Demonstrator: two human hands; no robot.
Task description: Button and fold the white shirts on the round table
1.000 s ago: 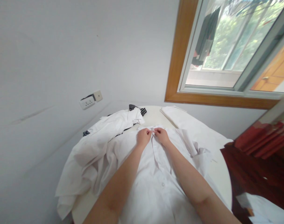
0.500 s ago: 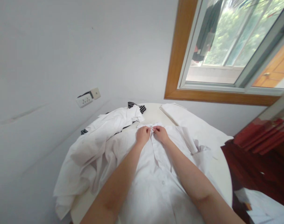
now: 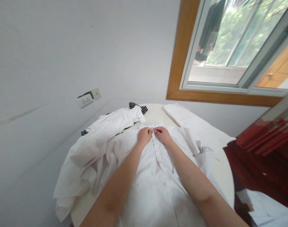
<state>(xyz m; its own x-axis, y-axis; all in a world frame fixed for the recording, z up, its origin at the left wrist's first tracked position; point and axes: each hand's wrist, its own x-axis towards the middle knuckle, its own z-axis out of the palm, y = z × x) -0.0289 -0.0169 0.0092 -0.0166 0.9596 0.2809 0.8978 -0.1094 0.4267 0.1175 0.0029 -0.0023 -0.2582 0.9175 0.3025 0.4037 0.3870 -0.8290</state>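
A white button-up shirt (image 3: 148,195) lies spread over the round table, its collar end away from me and its front placket running toward me. At the collar end, my left hand (image 3: 144,136) pinches the cloth with closed fingers. Right beside it, almost touching, my right hand (image 3: 162,135) pinches the other edge of the placket. The fingertips of both hands meet at the top of the placket, and whatever small part lies between them is hidden. A button shows lower down on the shirt front.
More white garments (image 3: 87,154) lie heaped on the left, with black striped cloth (image 3: 144,109) behind. A folded white cloth (image 3: 196,123) rests on the right of the table (image 3: 225,179). The wall has a socket (image 3: 84,101). White cloth (image 3: 264,205) sits low at right, near a red curtain (image 3: 264,138).
Both hands stay at the collar end, with only slight finger movement; the right fingers look a little straighter. The whole view has shifted slightly.
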